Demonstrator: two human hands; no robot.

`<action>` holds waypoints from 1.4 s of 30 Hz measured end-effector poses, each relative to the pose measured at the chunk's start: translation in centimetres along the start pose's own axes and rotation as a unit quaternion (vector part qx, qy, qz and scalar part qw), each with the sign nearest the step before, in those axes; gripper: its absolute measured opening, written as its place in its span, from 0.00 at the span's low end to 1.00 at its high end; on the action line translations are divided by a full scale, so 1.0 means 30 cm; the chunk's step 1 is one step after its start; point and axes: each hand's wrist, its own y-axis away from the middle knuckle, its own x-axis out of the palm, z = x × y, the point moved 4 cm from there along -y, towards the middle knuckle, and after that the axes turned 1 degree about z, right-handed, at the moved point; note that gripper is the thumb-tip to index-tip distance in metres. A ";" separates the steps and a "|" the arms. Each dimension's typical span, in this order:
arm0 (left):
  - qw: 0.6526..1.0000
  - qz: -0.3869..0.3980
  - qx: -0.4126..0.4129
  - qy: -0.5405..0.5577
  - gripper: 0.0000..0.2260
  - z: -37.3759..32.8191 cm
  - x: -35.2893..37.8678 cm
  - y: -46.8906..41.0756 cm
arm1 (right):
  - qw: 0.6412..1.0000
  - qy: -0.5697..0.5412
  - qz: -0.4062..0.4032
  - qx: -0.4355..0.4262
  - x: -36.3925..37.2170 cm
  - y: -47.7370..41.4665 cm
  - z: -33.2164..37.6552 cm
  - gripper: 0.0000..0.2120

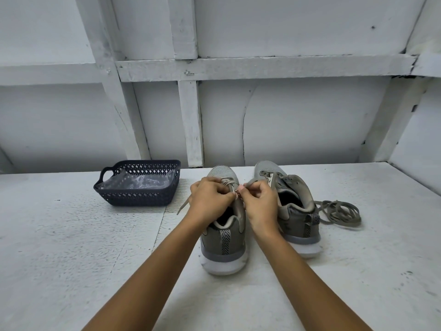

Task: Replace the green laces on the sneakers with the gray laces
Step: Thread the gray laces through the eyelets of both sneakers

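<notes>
Left hand (210,197) and right hand (259,202) each pinch a lace (183,207) on the center sneaker (224,237); a loose lace (338,212) lies at right.

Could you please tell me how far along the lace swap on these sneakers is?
Done: the right sneaker looks unlaced, a loose lace lying beside it. In hand: the left hand and right hand pinch the lace on the left sneaker. Left: finishing it, then lacing the right sneaker.

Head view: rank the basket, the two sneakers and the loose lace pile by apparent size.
Tied, not ranked: basket, left sneaker, right sneaker; they look about alike, and the left one is partly hidden.
Smallest: loose lace pile.
</notes>
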 end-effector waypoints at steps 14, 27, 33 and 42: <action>0.997 0.003 0.016 -0.076 0.07 0.016 0.016 -0.021 | 0.997 0.057 0.023 -0.050 0.010 0.027 -0.005 0.13; 0.993 0.016 0.024 -0.111 0.09 -0.001 0.001 -0.006 | 0.988 0.122 0.021 -0.092 0.004 0.038 -0.020 0.11; 0.997 0.032 0.003 -0.076 0.08 -0.012 -0.018 0.011 | 0.992 0.085 0.065 -0.060 0.015 0.035 -0.038 0.05; 0.925 -0.067 -0.031 0.372 0.10 0.002 -0.226 0.081 | 0.993 0.092 0.067 -0.024 0.010 0.033 -0.045 0.08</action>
